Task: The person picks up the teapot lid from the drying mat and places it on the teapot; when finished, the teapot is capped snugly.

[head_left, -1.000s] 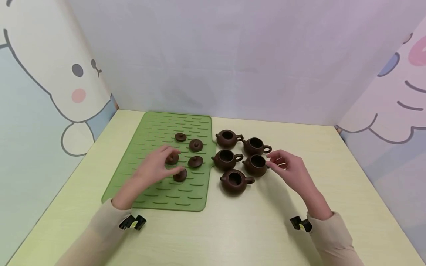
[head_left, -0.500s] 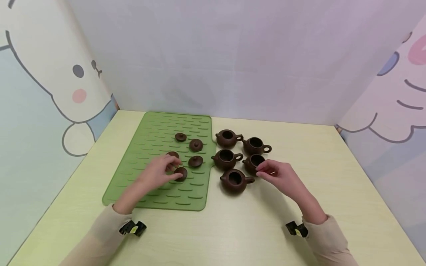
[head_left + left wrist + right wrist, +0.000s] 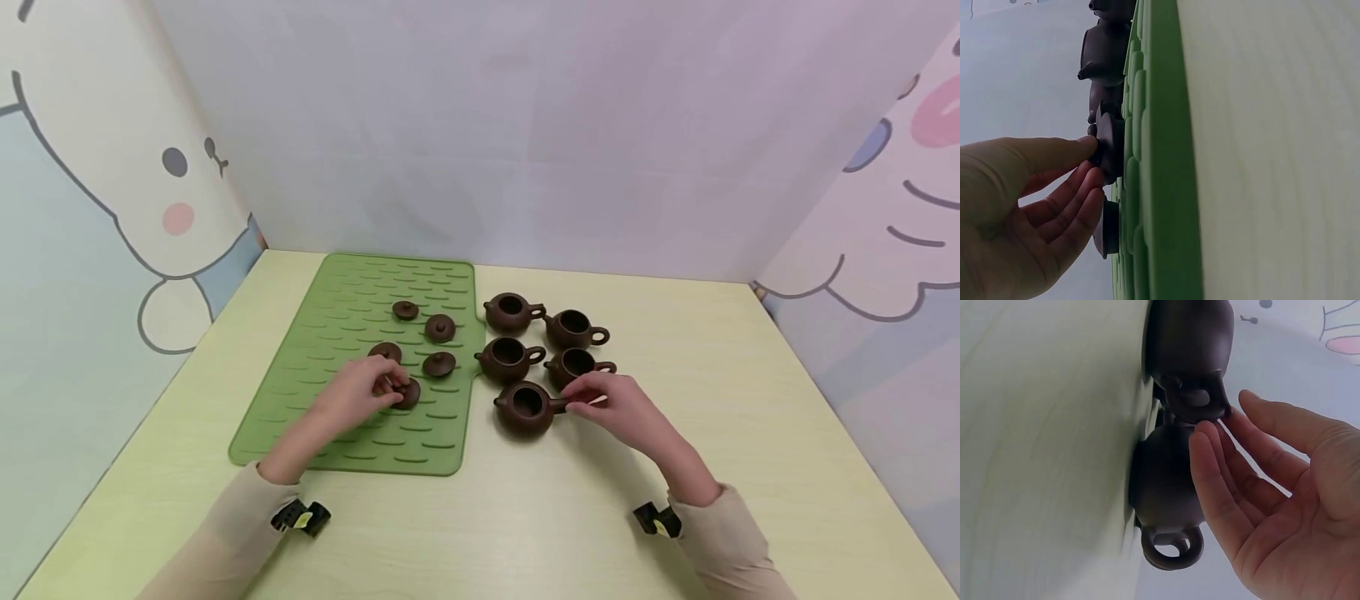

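My left hand [image 3: 360, 393] pinches the knob of a dark brown teapot lid [image 3: 408, 395] between thumb and fingers, the lid sitting close on the green mat [image 3: 1172, 187]. Another lid [image 3: 1105, 231] lies just beyond those fingers. On the right, my right hand [image 3: 611, 407] reaches the handle of the nearest lidless brown teapot [image 3: 517, 425]. In the right wrist view the fingertips are right at that handle [image 3: 1197, 403], while the thumb [image 3: 1272, 419] stands apart from it. A second teapot [image 3: 1166, 481] shows behind these fingers.
Several more lids, among them one with its knob up [image 3: 439, 328], lie on the mat. Other open teapots [image 3: 506, 362] stand close together right of the mat, on the pale wooden table [image 3: 525, 533]. A light curtain [image 3: 487, 150] hangs behind.
My right hand has moved left and nearer, from the teapot behind to the handle of the front teapot. My left fingers have closed onto the knob of the front lid.
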`<state>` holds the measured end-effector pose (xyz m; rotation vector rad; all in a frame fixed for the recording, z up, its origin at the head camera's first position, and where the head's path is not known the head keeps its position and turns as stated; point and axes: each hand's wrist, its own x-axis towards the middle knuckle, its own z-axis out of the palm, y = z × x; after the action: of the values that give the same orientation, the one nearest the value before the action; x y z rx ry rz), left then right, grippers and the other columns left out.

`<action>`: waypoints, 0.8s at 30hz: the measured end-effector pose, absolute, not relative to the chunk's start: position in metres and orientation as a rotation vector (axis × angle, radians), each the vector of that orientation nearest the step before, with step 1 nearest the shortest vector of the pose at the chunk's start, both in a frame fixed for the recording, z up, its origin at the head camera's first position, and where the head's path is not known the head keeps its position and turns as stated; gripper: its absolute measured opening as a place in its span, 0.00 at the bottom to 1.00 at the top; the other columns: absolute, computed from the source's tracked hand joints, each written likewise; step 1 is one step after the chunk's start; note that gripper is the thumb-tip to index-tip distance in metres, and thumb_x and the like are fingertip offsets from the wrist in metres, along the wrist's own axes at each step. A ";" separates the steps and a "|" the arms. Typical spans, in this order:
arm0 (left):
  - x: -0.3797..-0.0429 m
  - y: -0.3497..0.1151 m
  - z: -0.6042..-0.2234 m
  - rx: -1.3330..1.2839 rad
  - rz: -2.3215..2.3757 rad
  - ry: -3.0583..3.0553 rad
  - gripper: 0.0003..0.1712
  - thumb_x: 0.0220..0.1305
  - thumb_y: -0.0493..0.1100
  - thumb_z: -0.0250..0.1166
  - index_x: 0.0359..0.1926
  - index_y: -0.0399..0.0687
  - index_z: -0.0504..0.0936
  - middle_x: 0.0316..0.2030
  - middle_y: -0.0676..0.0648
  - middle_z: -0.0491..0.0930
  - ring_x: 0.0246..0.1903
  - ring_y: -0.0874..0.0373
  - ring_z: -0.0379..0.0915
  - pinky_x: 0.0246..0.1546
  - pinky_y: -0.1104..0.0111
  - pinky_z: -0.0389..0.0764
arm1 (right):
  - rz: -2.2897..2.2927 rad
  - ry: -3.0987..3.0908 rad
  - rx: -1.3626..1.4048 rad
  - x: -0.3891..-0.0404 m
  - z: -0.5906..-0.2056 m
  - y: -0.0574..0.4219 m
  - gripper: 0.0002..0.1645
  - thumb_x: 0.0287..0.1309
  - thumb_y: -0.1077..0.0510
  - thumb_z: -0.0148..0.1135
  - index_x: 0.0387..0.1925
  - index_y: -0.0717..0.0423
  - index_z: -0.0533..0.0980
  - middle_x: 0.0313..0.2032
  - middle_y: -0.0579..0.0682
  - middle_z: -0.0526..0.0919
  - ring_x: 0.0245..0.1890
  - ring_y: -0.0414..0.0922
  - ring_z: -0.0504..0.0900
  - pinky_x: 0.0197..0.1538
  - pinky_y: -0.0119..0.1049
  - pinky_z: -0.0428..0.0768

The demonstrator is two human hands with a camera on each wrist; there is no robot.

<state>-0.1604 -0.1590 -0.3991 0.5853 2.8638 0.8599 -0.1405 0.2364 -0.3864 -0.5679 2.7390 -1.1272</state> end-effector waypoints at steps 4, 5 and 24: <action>-0.161 -0.158 -0.399 0.578 0.850 2.868 0.08 0.60 0.36 0.71 0.41 0.47 0.84 0.38 0.49 0.83 0.33 0.62 0.78 0.35 0.69 0.81 | -1.082 2.757 -0.595 -0.143 -0.390 0.232 0.06 0.58 0.62 0.69 0.38 0.53 0.84 0.35 0.46 0.86 0.36 0.36 0.82 0.41 0.29 0.84; -0.161 -0.157 -0.399 0.574 0.847 2.869 0.08 0.60 0.36 0.71 0.41 0.47 0.84 0.37 0.49 0.83 0.33 0.62 0.78 0.35 0.69 0.81 | -1.072 2.762 -0.600 -0.143 -0.390 0.231 0.05 0.58 0.61 0.70 0.37 0.53 0.84 0.34 0.46 0.86 0.36 0.36 0.82 0.40 0.29 0.84; -0.166 -0.149 -0.387 0.615 0.838 2.877 0.06 0.61 0.37 0.71 0.39 0.48 0.85 0.34 0.50 0.83 0.33 0.62 0.78 0.35 0.68 0.81 | -1.081 2.764 -0.556 -0.146 -0.392 0.219 0.03 0.57 0.60 0.71 0.31 0.51 0.82 0.30 0.44 0.85 0.33 0.37 0.81 0.38 0.29 0.82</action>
<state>-0.1664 -0.1487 -0.3869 0.6150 2.8774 0.8378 -0.1460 0.2195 -0.3924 -0.5559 2.7637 -1.0810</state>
